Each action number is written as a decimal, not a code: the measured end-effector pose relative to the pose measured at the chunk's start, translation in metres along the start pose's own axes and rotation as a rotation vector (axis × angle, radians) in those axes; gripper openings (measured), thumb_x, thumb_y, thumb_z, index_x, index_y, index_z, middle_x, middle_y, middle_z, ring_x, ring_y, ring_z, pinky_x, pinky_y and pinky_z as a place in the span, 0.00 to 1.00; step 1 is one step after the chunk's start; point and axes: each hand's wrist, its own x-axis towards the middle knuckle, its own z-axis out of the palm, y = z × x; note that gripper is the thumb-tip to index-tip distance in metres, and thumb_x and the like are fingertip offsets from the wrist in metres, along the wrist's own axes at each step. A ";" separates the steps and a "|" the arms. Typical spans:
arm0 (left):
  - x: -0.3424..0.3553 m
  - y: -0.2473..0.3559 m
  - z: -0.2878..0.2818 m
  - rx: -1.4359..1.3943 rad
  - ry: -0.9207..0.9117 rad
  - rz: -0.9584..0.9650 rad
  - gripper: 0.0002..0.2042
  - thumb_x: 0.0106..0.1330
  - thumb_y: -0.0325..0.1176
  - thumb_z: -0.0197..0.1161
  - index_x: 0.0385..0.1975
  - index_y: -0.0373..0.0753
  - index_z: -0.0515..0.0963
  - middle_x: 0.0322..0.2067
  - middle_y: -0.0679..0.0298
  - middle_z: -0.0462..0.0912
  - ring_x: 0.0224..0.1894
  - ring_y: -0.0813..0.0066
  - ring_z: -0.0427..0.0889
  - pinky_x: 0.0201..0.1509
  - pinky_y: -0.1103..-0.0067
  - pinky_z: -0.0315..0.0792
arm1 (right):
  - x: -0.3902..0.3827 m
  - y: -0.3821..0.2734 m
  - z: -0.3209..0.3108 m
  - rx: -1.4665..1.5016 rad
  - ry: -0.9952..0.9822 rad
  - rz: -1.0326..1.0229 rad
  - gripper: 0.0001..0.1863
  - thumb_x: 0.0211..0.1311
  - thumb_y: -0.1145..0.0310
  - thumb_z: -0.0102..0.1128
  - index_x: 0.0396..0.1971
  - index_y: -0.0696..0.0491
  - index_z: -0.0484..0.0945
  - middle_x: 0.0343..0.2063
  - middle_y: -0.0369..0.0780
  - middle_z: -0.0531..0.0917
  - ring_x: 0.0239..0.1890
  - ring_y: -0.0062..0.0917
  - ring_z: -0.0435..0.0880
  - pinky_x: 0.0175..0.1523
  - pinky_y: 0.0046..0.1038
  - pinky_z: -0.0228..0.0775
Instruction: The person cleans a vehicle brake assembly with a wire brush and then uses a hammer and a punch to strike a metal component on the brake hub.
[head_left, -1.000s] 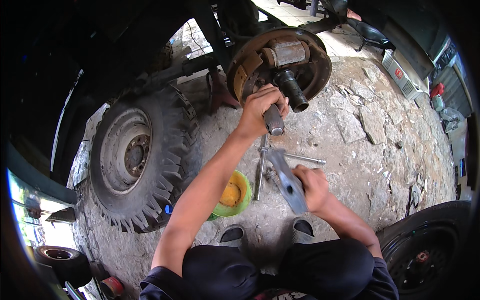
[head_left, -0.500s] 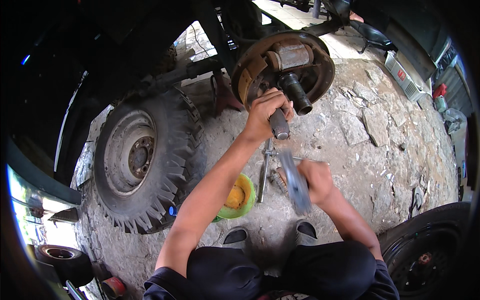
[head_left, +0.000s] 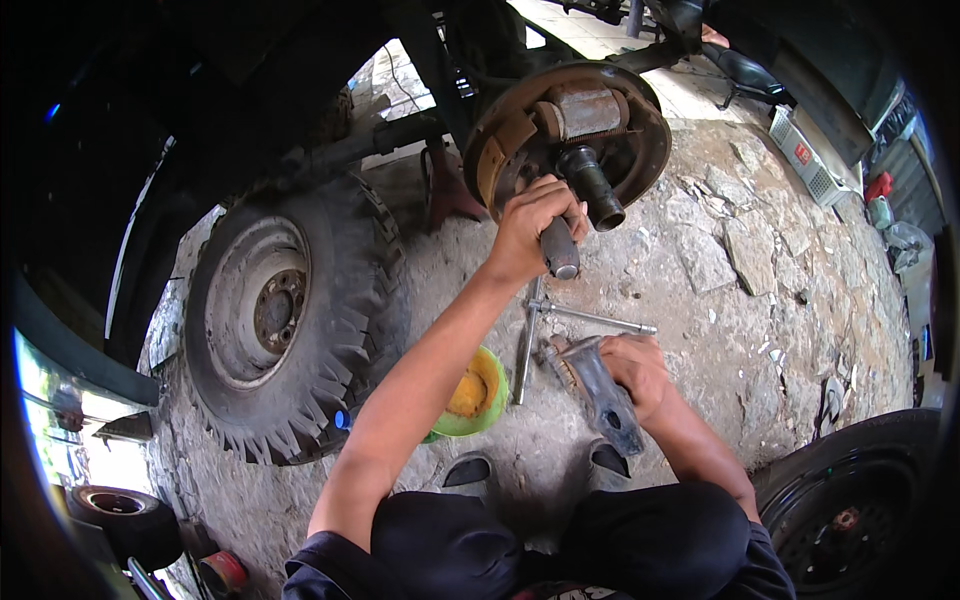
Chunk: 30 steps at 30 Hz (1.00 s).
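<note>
Though aslant, hammer [head_left: 609,400] within right fingers [head_left: 622,353]

Bar [head_left: 560,250]: dark matt metal, shinier at the end face. Hammer [head_left: 598,385]: grey metal, scuffed. Brake plate [head_left: 650,165]: rusty metal, rough, matt. Spindle [head_left: 592,188]: dark metal, smooth, semi-gloss. Cross wrench [head_left: 605,321]: bright smooth metal. Bowl [head_left: 496,405]: green, looks plastic. Tyre [head_left: 345,300]: matt rubber. Ground [head_left: 690,380]: rough, stony. Trousers [head_left: 655,535]: matt dark cloth.
</note>
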 end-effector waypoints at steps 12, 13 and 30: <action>-0.001 -0.001 -0.001 0.005 0.025 -0.047 0.15 0.51 0.15 0.64 0.14 0.37 0.63 0.16 0.64 0.65 0.20 0.72 0.66 0.27 0.78 0.63 | -0.002 0.005 0.009 -0.276 0.051 0.269 0.13 0.50 0.71 0.65 0.34 0.61 0.74 0.16 0.42 0.77 0.13 0.30 0.76 0.17 0.30 0.66; -0.001 -0.002 -0.003 -0.001 -0.010 -0.060 0.14 0.52 0.16 0.64 0.15 0.37 0.65 0.17 0.64 0.67 0.22 0.70 0.67 0.29 0.77 0.64 | -0.009 0.006 0.006 -0.182 0.033 0.248 0.15 0.47 0.72 0.65 0.35 0.62 0.74 0.20 0.43 0.79 0.16 0.33 0.78 0.20 0.30 0.68; -0.002 -0.001 -0.003 -0.010 -0.053 -0.036 0.14 0.50 0.14 0.64 0.15 0.37 0.64 0.17 0.63 0.68 0.22 0.70 0.68 0.29 0.77 0.65 | -0.018 0.001 0.005 -0.300 -0.032 0.299 0.15 0.52 0.69 0.67 0.32 0.61 0.73 0.20 0.43 0.79 0.15 0.30 0.79 0.19 0.31 0.70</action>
